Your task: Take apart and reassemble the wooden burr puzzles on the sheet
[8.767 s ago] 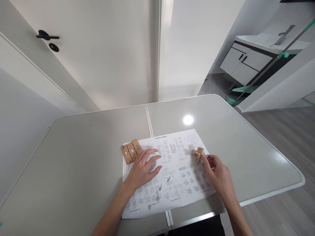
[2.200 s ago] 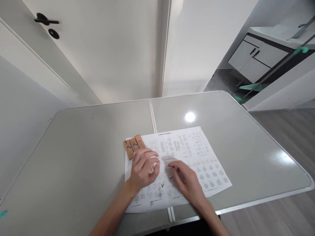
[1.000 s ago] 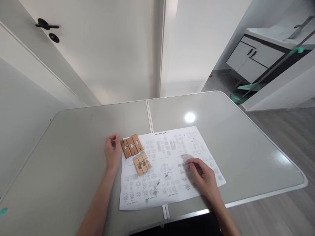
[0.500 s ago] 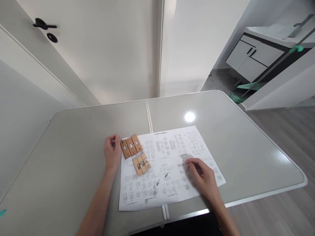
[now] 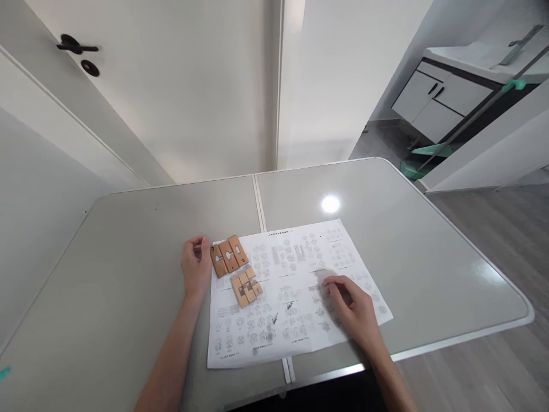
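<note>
Three darker wooden puzzle pieces (image 5: 230, 256) with cut-out slots and handwritten numbers lie side by side at the upper left of a printed sheet (image 5: 295, 337). Just below them sits a lighter group of wooden pieces (image 5: 246, 287), set close together around small square gaps. Beside the darker row's left end, my left hand (image 5: 196, 264) rests with loosely bent fingers and nothing visible in it; whether it touches the wood I cannot tell. My right hand (image 5: 352, 303) lies on the right part of the sheet, thumb and forefinger slightly apart, holding nothing.
The sheet carries rows of small diagrams and lies on a grey folding table (image 5: 128, 274) with a pale centre seam. Beyond the far edge stands a white door with a black handle (image 5: 77, 46). A sink cabinet (image 5: 441, 97) is at the far right.
</note>
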The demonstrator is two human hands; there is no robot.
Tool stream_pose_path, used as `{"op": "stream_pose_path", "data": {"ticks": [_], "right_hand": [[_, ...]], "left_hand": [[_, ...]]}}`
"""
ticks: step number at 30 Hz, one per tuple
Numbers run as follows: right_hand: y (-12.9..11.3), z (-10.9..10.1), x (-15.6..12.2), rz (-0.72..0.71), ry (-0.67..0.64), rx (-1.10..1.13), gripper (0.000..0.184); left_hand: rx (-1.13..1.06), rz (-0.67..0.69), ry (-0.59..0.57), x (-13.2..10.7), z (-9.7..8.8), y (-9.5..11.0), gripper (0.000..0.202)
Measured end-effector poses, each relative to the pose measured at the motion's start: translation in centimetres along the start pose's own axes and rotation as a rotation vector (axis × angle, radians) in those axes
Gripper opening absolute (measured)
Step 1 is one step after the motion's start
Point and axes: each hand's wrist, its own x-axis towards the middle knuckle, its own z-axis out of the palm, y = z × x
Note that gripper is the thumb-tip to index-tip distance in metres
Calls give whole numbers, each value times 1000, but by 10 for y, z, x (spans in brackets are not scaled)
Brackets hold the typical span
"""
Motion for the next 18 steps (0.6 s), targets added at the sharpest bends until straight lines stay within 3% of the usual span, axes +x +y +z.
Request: {"op": "stream_pose_path", "data": {"ticks": [18], "right_hand": [[-2, 0, 0, -7, 3, -3, 32]], "left_hand": [[13, 2, -5, 0, 1, 3, 31]]}}
